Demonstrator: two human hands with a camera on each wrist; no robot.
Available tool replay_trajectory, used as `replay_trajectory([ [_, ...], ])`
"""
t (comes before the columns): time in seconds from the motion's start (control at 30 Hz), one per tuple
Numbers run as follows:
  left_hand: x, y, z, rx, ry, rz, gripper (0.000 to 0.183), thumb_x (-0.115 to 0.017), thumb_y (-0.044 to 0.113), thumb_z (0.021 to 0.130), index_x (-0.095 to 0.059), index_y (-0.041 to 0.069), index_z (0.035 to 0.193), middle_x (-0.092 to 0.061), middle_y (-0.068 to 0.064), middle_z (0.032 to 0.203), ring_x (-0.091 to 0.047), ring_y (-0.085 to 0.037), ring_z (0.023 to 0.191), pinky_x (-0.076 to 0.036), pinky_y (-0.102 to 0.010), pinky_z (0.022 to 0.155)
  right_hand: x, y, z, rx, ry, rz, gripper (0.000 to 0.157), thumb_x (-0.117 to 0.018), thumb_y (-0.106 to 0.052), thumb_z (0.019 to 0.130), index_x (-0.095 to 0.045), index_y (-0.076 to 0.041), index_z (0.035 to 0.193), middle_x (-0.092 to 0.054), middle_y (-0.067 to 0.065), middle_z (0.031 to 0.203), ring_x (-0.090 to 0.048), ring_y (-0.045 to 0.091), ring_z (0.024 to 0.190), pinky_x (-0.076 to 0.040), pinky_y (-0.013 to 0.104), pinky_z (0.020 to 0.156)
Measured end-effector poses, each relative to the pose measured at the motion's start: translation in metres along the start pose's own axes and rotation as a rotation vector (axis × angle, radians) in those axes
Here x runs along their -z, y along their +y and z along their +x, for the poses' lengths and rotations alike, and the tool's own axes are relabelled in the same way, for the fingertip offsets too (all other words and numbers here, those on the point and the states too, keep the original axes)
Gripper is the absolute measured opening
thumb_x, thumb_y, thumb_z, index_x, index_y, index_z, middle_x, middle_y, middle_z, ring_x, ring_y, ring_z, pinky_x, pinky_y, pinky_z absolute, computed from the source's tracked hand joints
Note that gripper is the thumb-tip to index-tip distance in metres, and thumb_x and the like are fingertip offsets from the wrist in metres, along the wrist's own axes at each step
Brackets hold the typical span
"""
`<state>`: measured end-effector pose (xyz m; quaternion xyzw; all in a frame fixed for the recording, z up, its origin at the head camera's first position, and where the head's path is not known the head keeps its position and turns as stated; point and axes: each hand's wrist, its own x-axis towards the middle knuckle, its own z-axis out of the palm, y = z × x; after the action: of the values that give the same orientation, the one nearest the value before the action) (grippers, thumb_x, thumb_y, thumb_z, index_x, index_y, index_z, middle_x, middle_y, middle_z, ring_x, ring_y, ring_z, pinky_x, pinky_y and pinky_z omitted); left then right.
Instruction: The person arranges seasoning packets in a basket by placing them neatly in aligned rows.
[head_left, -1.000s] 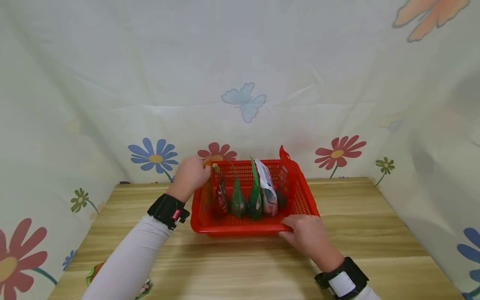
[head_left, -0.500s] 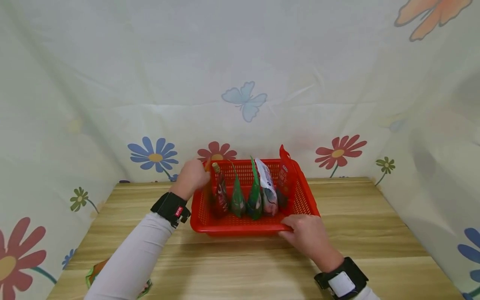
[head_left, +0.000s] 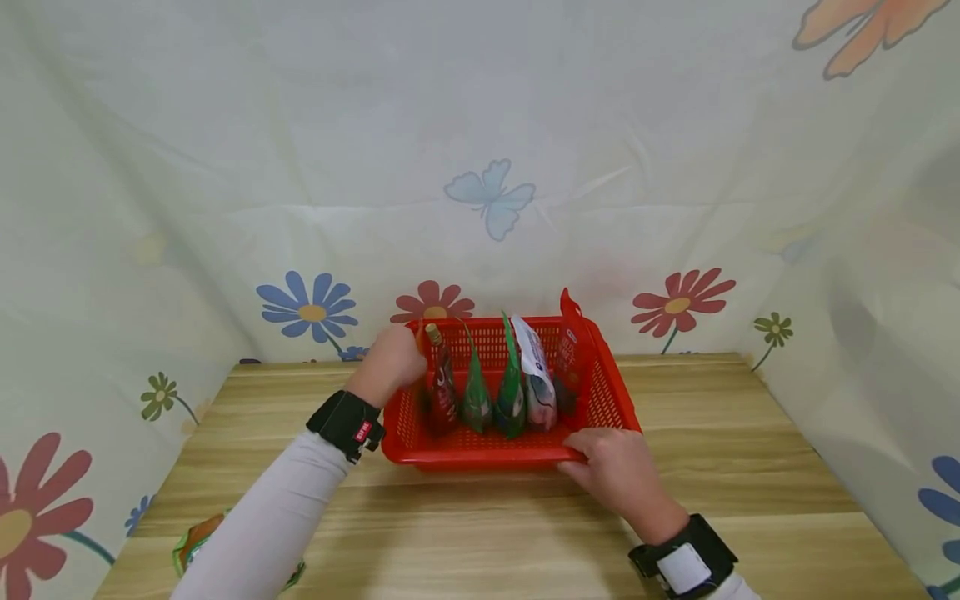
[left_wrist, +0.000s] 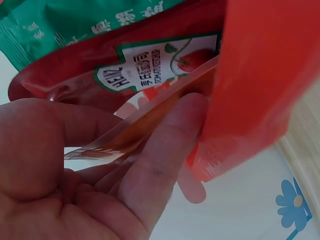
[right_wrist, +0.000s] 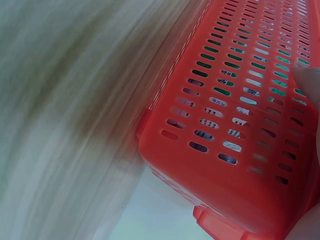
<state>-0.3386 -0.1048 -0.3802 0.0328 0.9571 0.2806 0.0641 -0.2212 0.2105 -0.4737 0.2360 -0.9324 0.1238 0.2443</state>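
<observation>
A red slatted plastic basket [head_left: 480, 457] stands on the table with several packets upright inside. At its left end my left hand [head_left: 390, 360] pinches a thin orange-brown packet [left_wrist: 150, 116] between thumb and fingers, just inside the wall. Beside that packet is a dark red Heinz tomato ketchup pouch [head_left: 442, 387]. Further right stand two green packets [head_left: 477, 396], a white-topped packet [head_left: 534, 367] and a red packet [head_left: 573, 350]. My right hand [head_left: 618, 471] grips the basket's front rim near the right corner; in the right wrist view only parts of the fingers show.
A green and orange-brown packet [head_left: 197, 537] lies on the wooden table [head_left: 480, 542] at front left, partly hidden under my left sleeve. A patterned cloth wall [head_left: 480, 125] rises behind the table and on both sides.
My left hand has shifted slightly right and down at the basket's left end, and less of its packet shows above the rim. My right hand stays on the rim.
</observation>
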Motion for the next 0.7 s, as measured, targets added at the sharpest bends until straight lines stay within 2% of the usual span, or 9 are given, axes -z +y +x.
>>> replay_trajectory([
  [0.13, -0.002, 0.002, -0.004, -0.088, 0.001, -0.064, 0.052, -0.084, 0.018, 0.084, -0.066, 0.028, 0.132, -0.073, -0.003, 0.103, -0.069, -0.025, 0.094, -0.062, -0.049, 0.085, 0.000, 0.000, 0.000, -0.003, -0.003, -0.001, 0.034, -0.097, -0.034, 0.067, -0.083, -0.015, 0.091, -0.079, -0.001, 0.084, -0.076, 0.015, 0.075, -0.064, 0.037, 0.073],
  [0.2, -0.003, 0.002, -0.006, -0.098, -0.004, -0.076, 0.057, -0.085, 0.015, 0.083, -0.064, 0.031, 0.134, -0.072, -0.002, 0.106, -0.068, -0.025, 0.097, -0.062, -0.050, 0.087, 0.000, 0.000, 0.000, -0.002, -0.002, -0.002, 0.034, -0.097, -0.035, 0.067, -0.083, -0.015, 0.091, -0.079, -0.001, 0.084, -0.076, 0.015, 0.076, -0.064, 0.037, 0.073],
  [0.23, -0.003, 0.003, -0.008, -0.090, -0.009, -0.079, 0.058, -0.084, 0.012, 0.082, -0.064, 0.030, 0.134, -0.072, -0.002, 0.107, -0.068, -0.025, 0.097, -0.061, -0.050, 0.088, 0.000, 0.000, 0.000, -0.001, -0.002, -0.002, 0.035, -0.097, -0.035, 0.067, -0.083, -0.015, 0.092, -0.079, 0.000, 0.084, -0.076, 0.015, 0.076, -0.064, 0.037, 0.073],
  [0.37, -0.005, 0.004, -0.014, 0.028, -0.062, -0.044, 0.039, -0.078, 0.004, 0.085, -0.069, 0.009, 0.123, -0.072, -0.009, 0.099, -0.070, -0.025, 0.085, -0.064, -0.042, 0.077, 0.000, 0.000, 0.000, 0.001, 0.003, 0.005, 0.036, -0.097, -0.035, 0.067, -0.083, -0.014, 0.092, -0.079, 0.000, 0.085, -0.076, 0.016, 0.076, -0.064, 0.038, 0.074],
  [0.47, -0.006, 0.004, -0.019, 0.100, -0.096, -0.013, 0.025, -0.074, 0.005, 0.088, -0.068, -0.001, 0.112, -0.072, -0.014, 0.091, -0.070, -0.025, 0.075, -0.064, -0.036, 0.068, 0.000, 0.000, 0.000, 0.000, 0.005, 0.011, 0.035, -0.097, -0.035, 0.067, -0.083, -0.014, 0.092, -0.079, 0.000, 0.085, -0.076, 0.016, 0.076, -0.064, 0.038, 0.074],
  [0.7, -0.009, 0.004, -0.031, 0.112, -0.086, -0.029, 0.024, -0.072, 0.009, 0.092, -0.066, -0.001, 0.112, -0.071, -0.012, 0.087, -0.071, -0.023, 0.068, -0.063, -0.034, 0.062, 0.000, 0.000, -0.001, -0.012, -0.002, 0.013, 0.035, -0.096, -0.036, 0.068, -0.083, -0.014, 0.093, -0.079, 0.000, 0.085, -0.076, 0.016, 0.077, -0.064, 0.037, 0.075],
])
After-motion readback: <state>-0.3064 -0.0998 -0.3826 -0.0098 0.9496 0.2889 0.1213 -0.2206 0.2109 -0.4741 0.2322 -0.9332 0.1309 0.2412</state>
